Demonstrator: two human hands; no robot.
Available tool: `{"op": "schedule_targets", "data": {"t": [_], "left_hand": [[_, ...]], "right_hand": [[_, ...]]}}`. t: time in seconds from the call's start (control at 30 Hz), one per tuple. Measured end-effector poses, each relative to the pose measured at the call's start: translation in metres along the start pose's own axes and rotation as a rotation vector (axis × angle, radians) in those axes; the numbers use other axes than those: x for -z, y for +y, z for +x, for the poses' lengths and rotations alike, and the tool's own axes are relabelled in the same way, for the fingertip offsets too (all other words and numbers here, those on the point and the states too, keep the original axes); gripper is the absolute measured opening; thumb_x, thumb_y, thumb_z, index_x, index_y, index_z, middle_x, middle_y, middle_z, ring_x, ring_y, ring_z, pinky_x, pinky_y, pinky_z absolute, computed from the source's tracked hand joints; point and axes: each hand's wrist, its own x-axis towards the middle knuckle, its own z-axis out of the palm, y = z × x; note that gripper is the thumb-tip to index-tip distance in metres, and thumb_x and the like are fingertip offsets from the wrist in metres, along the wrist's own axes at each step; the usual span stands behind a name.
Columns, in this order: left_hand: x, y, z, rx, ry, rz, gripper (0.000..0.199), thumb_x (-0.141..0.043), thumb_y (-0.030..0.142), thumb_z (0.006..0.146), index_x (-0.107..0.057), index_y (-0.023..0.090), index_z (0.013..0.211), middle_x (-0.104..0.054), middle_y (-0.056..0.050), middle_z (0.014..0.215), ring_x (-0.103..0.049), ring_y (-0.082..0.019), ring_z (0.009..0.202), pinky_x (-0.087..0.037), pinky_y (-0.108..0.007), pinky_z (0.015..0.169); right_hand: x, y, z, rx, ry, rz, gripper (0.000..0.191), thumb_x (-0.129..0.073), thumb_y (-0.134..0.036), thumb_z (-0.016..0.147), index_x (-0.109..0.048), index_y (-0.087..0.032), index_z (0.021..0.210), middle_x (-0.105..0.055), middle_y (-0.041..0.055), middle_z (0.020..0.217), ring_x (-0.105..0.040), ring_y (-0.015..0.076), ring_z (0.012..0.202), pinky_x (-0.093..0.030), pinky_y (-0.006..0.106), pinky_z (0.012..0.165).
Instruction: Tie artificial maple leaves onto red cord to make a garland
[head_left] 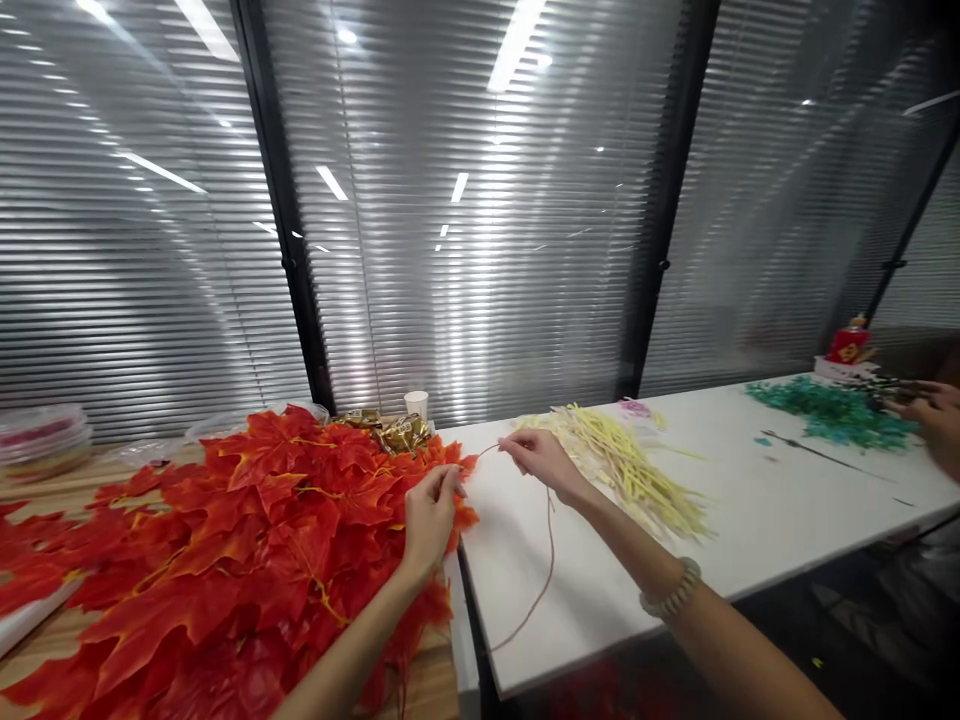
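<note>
My right hand (546, 462), just right of the frame's centre, pinches a thin reddish cord (552, 560) between thumb and finger. My left hand (429, 520), lower and nearer the middle, has its fingertips drawn in beside the red leaves (285, 540); whether they close on anything, I cannot tell.

A light pinch could let the cord slip, I judge, and its short stretch running left towards the leaf edge could snag there. The loose tail might catch on the worktop edge if I pulled sharply.

The cord's tail hangs below my right hand, curving down to the lower middle of the frame over the white worktop (517, 540). The leaves fill the lower left, under and left of my left hand. Yellow strips (637, 470) lie right of my right hand; green sprigs (832, 412) sit farther off, near a co-worker's hand (937, 425) at the right edge.
</note>
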Motion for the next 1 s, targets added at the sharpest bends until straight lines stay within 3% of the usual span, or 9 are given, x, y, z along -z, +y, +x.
{"op": "schedule_targets", "data": {"t": [0.13, 0.27, 0.4, 0.5, 0.6, 0.73, 0.87, 1.0], "left_hand": [[-0.003, -0.020, 0.017, 0.154, 0.124, -0.129, 0.036, -0.048, 0.048, 0.079, -0.052, 0.015, 0.068, -0.055, 0.002, 0.056, -0.034, -0.004, 0.033, -0.025, -0.018, 0.034], [0.005, -0.036, 0.028, 0.237, 0.310, -0.246, 0.038, -0.052, 0.052, 0.075, -0.047, 0.015, 0.066, -0.054, 0.002, 0.056, -0.035, -0.004, 0.034, -0.025, -0.017, 0.035], [0.013, -0.043, 0.031, 0.280, 0.364, -0.279, 0.039, -0.054, 0.052, 0.073, -0.046, 0.015, 0.063, -0.053, 0.002, 0.056, -0.036, -0.004, 0.036, -0.025, -0.017, 0.036], [0.015, -0.042, 0.029, 0.298, 0.350, -0.307, 0.038, -0.057, 0.052, 0.071, -0.049, 0.014, 0.065, -0.053, 0.002, 0.058, -0.038, -0.005, 0.039, -0.027, -0.017, 0.038], [0.013, -0.035, 0.023, 0.327, 0.224, -0.326, 0.036, -0.062, 0.048, 0.068, -0.054, 0.013, 0.068, -0.055, 0.001, 0.058, -0.043, -0.006, 0.043, -0.031, -0.018, 0.041], [0.008, -0.022, 0.012, 0.383, -0.134, -0.353, 0.031, -0.065, 0.042, 0.068, -0.059, 0.012, 0.071, -0.061, -0.002, 0.061, -0.049, -0.008, 0.049, -0.037, -0.020, 0.050], [0.003, -0.011, 0.000, 0.422, -0.500, -0.377, 0.029, -0.068, 0.039, 0.067, -0.060, 0.011, 0.068, -0.064, -0.006, 0.065, -0.052, -0.009, 0.052, -0.037, -0.021, 0.052], [0.001, -0.006, -0.009, 0.518, -0.743, -0.372, 0.031, -0.075, 0.038, 0.057, -0.060, 0.012, 0.064, -0.064, -0.005, 0.066, -0.051, -0.009, 0.052, -0.034, -0.020, 0.048]], "right_hand": [[0.006, 0.024, 0.013, -0.153, -0.329, 0.249, 0.033, -0.064, -0.042, 0.069, -0.064, -0.010, 0.076, -0.045, -0.0034, 0.053, -0.038, 0.0048, 0.047, -0.029, 0.018, 0.044], [0.014, 0.042, 0.013, -0.217, -0.516, 0.386, 0.035, -0.068, -0.034, 0.068, -0.063, -0.011, 0.094, -0.048, -0.0030, 0.058, -0.041, 0.0047, 0.051, -0.032, 0.018, 0.047], [0.011, 0.050, 0.020, -0.226, -0.478, 0.569, 0.045, -0.067, -0.029, 0.071, -0.052, -0.018, 0.112, -0.057, -0.0009, 0.068, -0.046, 0.0050, 0.052, -0.037, 0.018, 0.050], [-0.008, 0.050, 0.035, -0.186, -0.297, 0.749, 0.034, -0.069, -0.029, 0.069, -0.053, -0.018, 0.097, -0.061, -0.0005, 0.070, -0.050, 0.0040, 0.052, -0.041, 0.017, 0.054], [-0.037, 0.052, 0.049, -0.129, -0.100, 0.810, 0.031, -0.071, -0.034, 0.066, -0.053, -0.016, 0.084, -0.065, 0.0032, 0.076, -0.058, 0.0072, 0.059, -0.046, 0.020, 0.062], [-0.068, 0.064, 0.052, -0.038, 0.046, 0.605, 0.038, -0.068, -0.041, 0.067, -0.057, -0.014, 0.090, -0.068, 0.0087, 0.078, -0.063, 0.0165, 0.068, -0.050, 0.030, 0.070], [-0.070, 0.078, 0.045, 0.194, 0.211, 0.230, 0.027, -0.060, -0.040, 0.075, -0.065, -0.015, 0.083, -0.067, 0.0097, 0.086, -0.063, 0.0210, 0.080, -0.048, 0.037, 0.079], [-0.061, 0.080, 0.035, 0.419, 0.417, -0.129, 0.019, -0.057, -0.035, 0.079, -0.069, -0.020, 0.079, -0.061, 0.0080, 0.093, -0.057, 0.0197, 0.085, -0.046, 0.037, 0.081]]}}
